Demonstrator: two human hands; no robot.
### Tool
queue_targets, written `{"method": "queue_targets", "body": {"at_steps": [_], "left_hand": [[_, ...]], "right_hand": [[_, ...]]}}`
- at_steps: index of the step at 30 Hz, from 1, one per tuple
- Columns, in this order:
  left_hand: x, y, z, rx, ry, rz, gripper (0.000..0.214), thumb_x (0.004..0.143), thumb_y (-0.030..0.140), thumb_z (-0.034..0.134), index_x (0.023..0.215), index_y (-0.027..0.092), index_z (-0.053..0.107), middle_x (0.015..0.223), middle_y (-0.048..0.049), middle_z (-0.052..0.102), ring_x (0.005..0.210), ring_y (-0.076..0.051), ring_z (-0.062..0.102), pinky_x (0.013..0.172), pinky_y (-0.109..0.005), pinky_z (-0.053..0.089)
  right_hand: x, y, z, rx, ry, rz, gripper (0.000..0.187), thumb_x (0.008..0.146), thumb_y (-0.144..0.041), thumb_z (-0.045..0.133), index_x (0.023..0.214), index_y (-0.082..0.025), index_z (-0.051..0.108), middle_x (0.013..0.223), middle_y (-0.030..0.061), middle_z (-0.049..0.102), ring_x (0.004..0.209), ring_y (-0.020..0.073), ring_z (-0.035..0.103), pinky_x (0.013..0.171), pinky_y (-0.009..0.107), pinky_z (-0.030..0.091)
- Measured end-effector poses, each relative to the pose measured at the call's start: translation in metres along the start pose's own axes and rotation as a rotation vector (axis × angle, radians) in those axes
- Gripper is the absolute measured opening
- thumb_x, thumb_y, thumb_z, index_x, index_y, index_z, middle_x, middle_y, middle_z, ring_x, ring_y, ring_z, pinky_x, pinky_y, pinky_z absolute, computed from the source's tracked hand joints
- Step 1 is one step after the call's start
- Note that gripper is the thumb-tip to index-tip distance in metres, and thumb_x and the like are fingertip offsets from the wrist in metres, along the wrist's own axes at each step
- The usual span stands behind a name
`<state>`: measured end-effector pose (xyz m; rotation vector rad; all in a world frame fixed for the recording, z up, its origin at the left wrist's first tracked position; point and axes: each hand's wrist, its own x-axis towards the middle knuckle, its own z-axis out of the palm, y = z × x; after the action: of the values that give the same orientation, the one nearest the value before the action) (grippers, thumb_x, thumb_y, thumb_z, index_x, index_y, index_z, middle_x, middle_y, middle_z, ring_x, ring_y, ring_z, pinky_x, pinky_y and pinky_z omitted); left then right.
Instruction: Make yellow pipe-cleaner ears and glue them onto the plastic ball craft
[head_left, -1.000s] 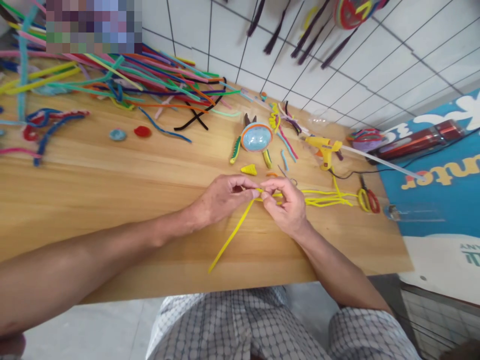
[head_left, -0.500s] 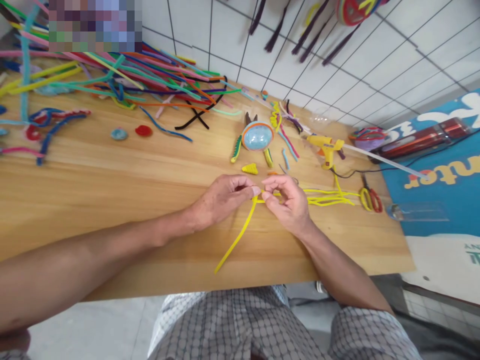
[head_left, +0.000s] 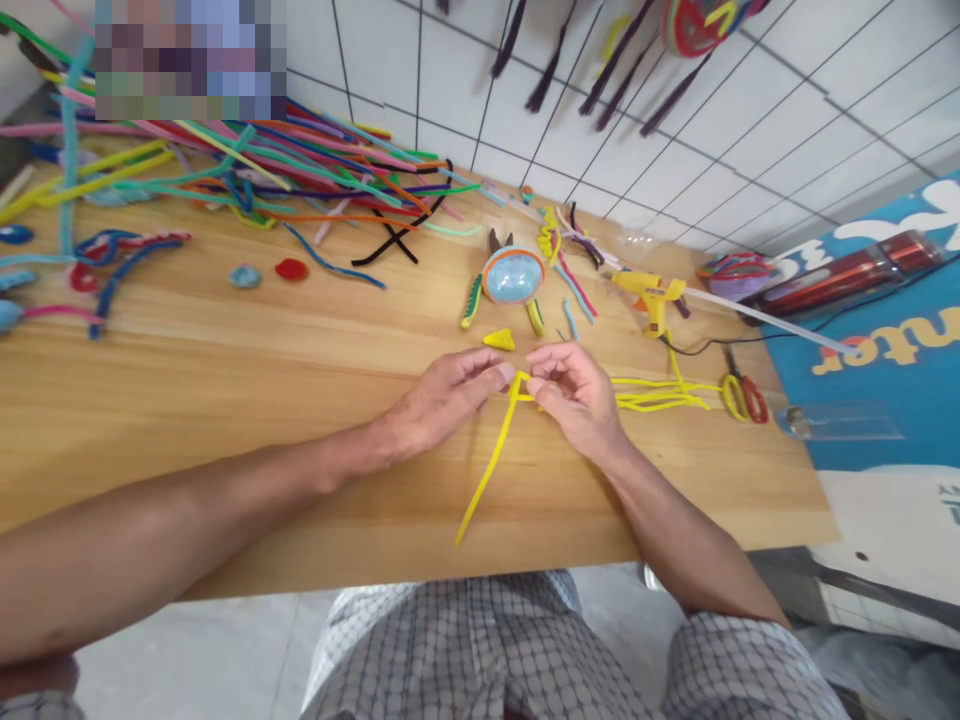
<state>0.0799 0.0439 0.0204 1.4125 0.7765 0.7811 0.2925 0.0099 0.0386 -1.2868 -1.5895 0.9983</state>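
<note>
Both hands meet over the middle of the wooden table, pinching one yellow pipe cleaner. My left hand holds its upper end with fingertips closed. My right hand is curled round the bent part just to the right. The free end of the pipe cleaner trails down and left towards the table's front edge. A small yellow cone lies just beyond the hands.
A blue dome with an orange rim sits behind the hands. A yellow glue gun, loose yellow pipe cleaners and scissors lie to the right. A heap of coloured pipe cleaners covers the far left.
The trailing end of the yellow pipe cleaner has swung to the right along the front edge. Both hands stay pinched together, shifted slightly away from me.
</note>
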Motion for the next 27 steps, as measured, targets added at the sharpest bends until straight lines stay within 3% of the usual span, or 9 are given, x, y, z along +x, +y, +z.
{"method": "queue_targets", "body": {"at_steps": [6, 10, 14, 20, 24, 27], "left_hand": [[0.003, 0.002, 0.001, -0.038, 0.028, 0.031, 0.021, 0.089, 0.040, 0.070, 0.085, 0.019, 0.069, 0.072, 0.0034, 0.059, 0.064, -0.011, 0.049, 0.061, -0.026, 0.041], [0.004, 0.001, 0.003, -0.172, 0.170, -0.020, 0.024, 0.088, 0.042, 0.073, 0.086, 0.019, 0.067, 0.072, 0.0027, 0.064, 0.056, -0.009, 0.049, 0.054, -0.024, 0.040], [0.004, -0.003, 0.006, -0.263, 0.275, -0.087, 0.034, 0.085, 0.050, 0.080, 0.091, 0.019, 0.067, 0.080, -0.0011, 0.073, 0.054, -0.009, 0.055, 0.052, -0.024, 0.043], [0.001, -0.004, 0.008, -0.284, 0.215, -0.134, 0.046, 0.080, 0.061, 0.085, 0.089, 0.017, 0.073, 0.072, -0.0005, 0.070, 0.056, -0.011, 0.059, 0.055, -0.025, 0.045], [-0.001, -0.004, 0.006, -0.328, 0.189, -0.166, 0.052, 0.083, 0.069, 0.080, 0.088, 0.018, 0.073, 0.071, -0.0016, 0.070, 0.059, -0.013, 0.061, 0.058, -0.027, 0.047], [-0.001, -0.004, 0.005, -0.304, 0.184, -0.159, 0.049, 0.082, 0.064, 0.085, 0.093, 0.018, 0.074, 0.069, -0.0004, 0.070, 0.060, -0.013, 0.061, 0.059, -0.026, 0.049]], "right_hand": [[0.000, 0.001, 0.001, 0.036, -0.028, 0.029, 0.028, 0.090, -0.039, 0.081, 0.113, -0.026, 0.070, 0.087, -0.0018, 0.065, 0.078, 0.0150, 0.062, 0.068, 0.027, 0.050], [0.000, 0.003, 0.006, 0.201, 0.035, 0.070, 0.047, 0.089, -0.059, 0.083, 0.120, -0.027, 0.068, 0.097, 0.0013, 0.071, 0.085, 0.0179, 0.067, 0.078, 0.033, 0.057], [0.001, 0.007, 0.011, 0.262, -0.016, 0.144, 0.053, 0.086, -0.070, 0.082, 0.110, -0.025, 0.068, 0.093, 0.0028, 0.073, 0.083, 0.0184, 0.068, 0.076, 0.033, 0.058], [0.003, 0.009, 0.012, 0.251, -0.043, 0.196, 0.047, 0.083, -0.064, 0.086, 0.086, -0.023, 0.064, 0.071, -0.0040, 0.061, 0.064, 0.0128, 0.055, 0.062, 0.027, 0.051], [0.004, 0.010, 0.013, 0.240, -0.005, 0.167, 0.039, 0.086, -0.056, 0.084, 0.085, -0.022, 0.066, 0.068, -0.0051, 0.059, 0.061, 0.0118, 0.053, 0.059, 0.026, 0.046], [0.006, 0.011, 0.015, 0.243, 0.005, 0.146, 0.034, 0.086, -0.051, 0.083, 0.087, -0.022, 0.067, 0.067, -0.0055, 0.059, 0.060, 0.0116, 0.053, 0.059, 0.026, 0.046]]}}
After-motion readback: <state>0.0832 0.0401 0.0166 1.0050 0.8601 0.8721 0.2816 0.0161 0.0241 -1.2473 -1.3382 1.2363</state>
